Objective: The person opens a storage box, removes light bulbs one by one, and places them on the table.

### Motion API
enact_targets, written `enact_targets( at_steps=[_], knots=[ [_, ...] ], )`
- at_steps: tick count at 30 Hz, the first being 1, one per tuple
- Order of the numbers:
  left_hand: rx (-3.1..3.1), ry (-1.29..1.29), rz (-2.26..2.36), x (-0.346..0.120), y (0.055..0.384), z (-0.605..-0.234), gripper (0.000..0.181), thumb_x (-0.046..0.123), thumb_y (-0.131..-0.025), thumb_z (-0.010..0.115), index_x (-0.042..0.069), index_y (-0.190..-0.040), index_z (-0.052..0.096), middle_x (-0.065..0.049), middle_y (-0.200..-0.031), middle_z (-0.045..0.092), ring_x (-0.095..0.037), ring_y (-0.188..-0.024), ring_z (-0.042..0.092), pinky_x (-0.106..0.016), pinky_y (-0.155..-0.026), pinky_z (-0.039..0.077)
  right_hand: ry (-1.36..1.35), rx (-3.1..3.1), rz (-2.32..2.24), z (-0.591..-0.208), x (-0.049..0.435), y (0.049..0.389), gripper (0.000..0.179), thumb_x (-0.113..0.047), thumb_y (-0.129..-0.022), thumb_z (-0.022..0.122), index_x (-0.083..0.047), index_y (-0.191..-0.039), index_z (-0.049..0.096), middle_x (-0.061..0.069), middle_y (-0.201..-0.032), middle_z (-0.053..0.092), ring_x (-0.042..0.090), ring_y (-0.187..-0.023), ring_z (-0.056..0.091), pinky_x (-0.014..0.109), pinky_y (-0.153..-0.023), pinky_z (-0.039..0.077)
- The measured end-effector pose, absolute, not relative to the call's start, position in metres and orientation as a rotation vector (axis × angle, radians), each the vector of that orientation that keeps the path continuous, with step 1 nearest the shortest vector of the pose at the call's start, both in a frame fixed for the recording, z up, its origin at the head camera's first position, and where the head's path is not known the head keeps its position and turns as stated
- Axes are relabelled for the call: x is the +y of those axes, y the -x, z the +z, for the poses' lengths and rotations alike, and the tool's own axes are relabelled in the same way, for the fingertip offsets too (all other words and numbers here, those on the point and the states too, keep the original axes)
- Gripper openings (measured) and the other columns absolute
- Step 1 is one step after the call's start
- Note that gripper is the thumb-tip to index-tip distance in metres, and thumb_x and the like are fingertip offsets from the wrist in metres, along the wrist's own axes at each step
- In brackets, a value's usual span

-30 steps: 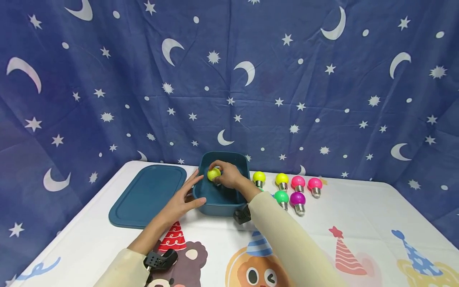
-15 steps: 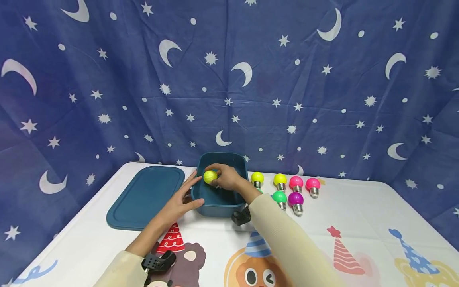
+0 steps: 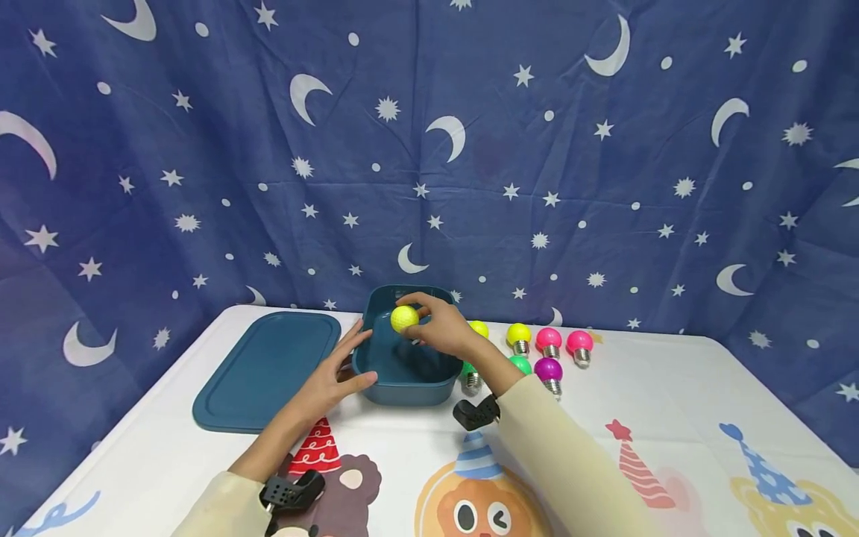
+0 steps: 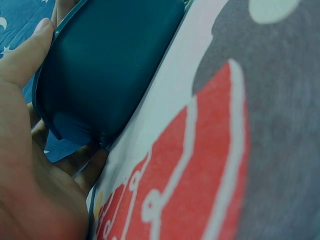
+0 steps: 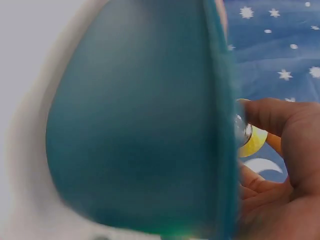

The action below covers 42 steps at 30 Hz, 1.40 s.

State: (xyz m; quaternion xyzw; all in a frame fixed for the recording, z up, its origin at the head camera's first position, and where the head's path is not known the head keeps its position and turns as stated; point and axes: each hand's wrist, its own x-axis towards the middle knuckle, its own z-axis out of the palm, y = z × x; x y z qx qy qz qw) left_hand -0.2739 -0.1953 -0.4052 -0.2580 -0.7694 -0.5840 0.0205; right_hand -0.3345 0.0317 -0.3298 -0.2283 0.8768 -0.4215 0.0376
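Observation:
In the head view my right hand (image 3: 444, 325) pinches a yellow light bulb (image 3: 404, 319) with a dimpled-looking globe, above the inside of a dark blue box (image 3: 406, 395). The bulb's silvery base (image 5: 242, 129) shows beyond the box wall in the right wrist view. My left hand (image 3: 333, 379) rests against the box's left side, thumb near the front corner and fingers stretched along the wall. In the left wrist view its thumb (image 4: 31, 52) lies by the rim and other fingers touch the box lower down. Part of the box floor is hidden by my right hand.
A flat dark blue lid (image 3: 268, 371) lies left of the box. To the right are several bulbs: yellow (image 3: 519, 334), pink (image 3: 580, 342), purple (image 3: 548, 369) and green (image 3: 520, 364), some partly behind my right arm. A starry curtain (image 3: 429, 149) hangs behind the table.
My right hand has lifted the yellow bulb up from low inside the box and shifted slightly right. The left hand keeps its place at the box's side.

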Motion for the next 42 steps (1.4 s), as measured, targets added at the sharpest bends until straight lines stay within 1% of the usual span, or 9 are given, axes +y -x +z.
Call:
enact_targets(
  at_steps=[4, 6, 10, 14, 18, 26, 33, 38, 42],
  knots=[
    [-2.394, 0.796, -1.796, -0.197, 0.273, -0.406, 0.069, 0.018, -0.092, 0.064, 0.01, -0.151, 0.029, -0.006, -0.16, 0.004, -0.044, -0.135, 0.028, -0.058, -0.104, 0.03, 0.7, 2.739, -1.279, -0.323, 0.045, 0.324, 0.048, -0.019, -0.085, 0.074, -0.024, -0.13, 0.057, 0.01, -0.11, 0.06, 0.017, -0.079, 0.065, 0.033, -0.071, 0.054],
    [-2.398, 0.789, -1.792, -0.197, 0.272, -0.406, 0.069, 0.019, -0.092, 0.064, 0.012, -0.151, 0.029, -0.004, -0.16, 0.004, -0.044, -0.136, 0.028, -0.058, -0.104, 0.03, 0.71, 2.769, -1.258, -0.32, 0.052, 0.319, 0.048, -0.019, -0.085, 0.074, -0.024, -0.129, 0.057, 0.01, -0.112, 0.06, 0.019, -0.084, 0.065, 0.034, -0.074, 0.054],
    [-2.402, 0.782, -1.782, -0.196, 0.271, -0.405, 0.069, 0.02, -0.092, 0.064, 0.012, -0.151, 0.029, -0.004, -0.16, 0.004, -0.045, -0.136, 0.027, -0.059, -0.105, 0.029, 0.739, 2.799, -1.237, -0.316, 0.067, 0.31, 0.047, -0.018, -0.086, 0.073, -0.021, -0.13, 0.057, 0.01, -0.113, 0.057, 0.02, -0.09, 0.065, 0.034, -0.075, 0.055],
    [-2.405, 0.781, -1.781, -0.195, 0.271, -0.404, 0.069, 0.019, -0.092, 0.064, 0.012, -0.151, 0.028, -0.004, -0.16, 0.003, -0.046, -0.136, 0.024, -0.06, -0.105, 0.027, 0.738, 2.805, -1.248, -0.313, 0.082, 0.303, 0.048, -0.016, -0.086, 0.073, -0.02, -0.131, 0.055, 0.01, -0.11, 0.056, 0.018, -0.086, 0.066, 0.032, -0.07, 0.055],
    [-2.407, 0.783, -1.773, -0.194, 0.272, -0.404, 0.069, 0.017, -0.093, 0.063, 0.011, -0.151, 0.028, -0.006, -0.16, 0.003, -0.047, -0.137, 0.022, -0.061, -0.105, 0.026, 0.731, 2.842, -1.243, -0.31, 0.094, 0.295, 0.049, -0.015, -0.086, 0.072, -0.019, -0.131, 0.054, 0.011, -0.113, 0.056, 0.016, -0.083, 0.066, 0.031, -0.069, 0.055],
    [-2.407, 0.782, -1.765, -0.195, 0.271, -0.404, 0.069, 0.017, -0.092, 0.063, 0.011, -0.151, 0.028, -0.005, -0.16, 0.003, -0.047, -0.137, 0.022, -0.061, -0.105, 0.025, 0.726, 2.907, -1.224, -0.311, 0.119, 0.284, 0.046, -0.015, -0.086, 0.073, -0.023, -0.128, 0.055, 0.01, -0.112, 0.059, 0.017, -0.08, 0.067, 0.032, -0.068, 0.055],
    [-2.403, 0.79, -1.753, -0.194, 0.269, -0.403, 0.068, 0.017, -0.093, 0.063, 0.01, -0.151, 0.028, -0.008, -0.16, 0.003, -0.047, -0.136, 0.023, -0.061, -0.105, 0.026, 0.647, 2.922, -1.246, -0.317, 0.151, 0.276, 0.047, -0.015, -0.087, 0.071, -0.022, -0.129, 0.053, 0.014, -0.113, 0.059, 0.021, -0.079, 0.066, 0.031, -0.069, 0.054],
    [-2.4, 0.792, -1.74, -0.194, 0.27, -0.404, 0.067, 0.015, -0.093, 0.063, 0.01, -0.151, 0.029, -0.009, -0.16, 0.003, -0.047, -0.136, 0.023, -0.061, -0.105, 0.026, 0.605, 2.964, -1.246, -0.32, 0.175, 0.273, 0.047, -0.014, -0.086, 0.072, -0.02, -0.129, 0.053, 0.015, -0.112, 0.059, 0.025, -0.076, 0.064, 0.033, -0.066, 0.053],
    [-2.399, 0.789, -1.756, -0.194, 0.27, -0.404, 0.068, 0.016, -0.093, 0.063, 0.011, -0.151, 0.028, -0.007, -0.16, 0.003, -0.048, -0.137, 0.022, -0.062, -0.105, 0.025, 0.587, 3.039, -1.164, -0.326, 0.194, 0.273, 0.047, -0.015, -0.086, 0.072, -0.02, -0.128, 0.054, 0.014, -0.111, 0.061, 0.021, -0.078, 0.064, 0.032, -0.067, 0.054]
  ],
)
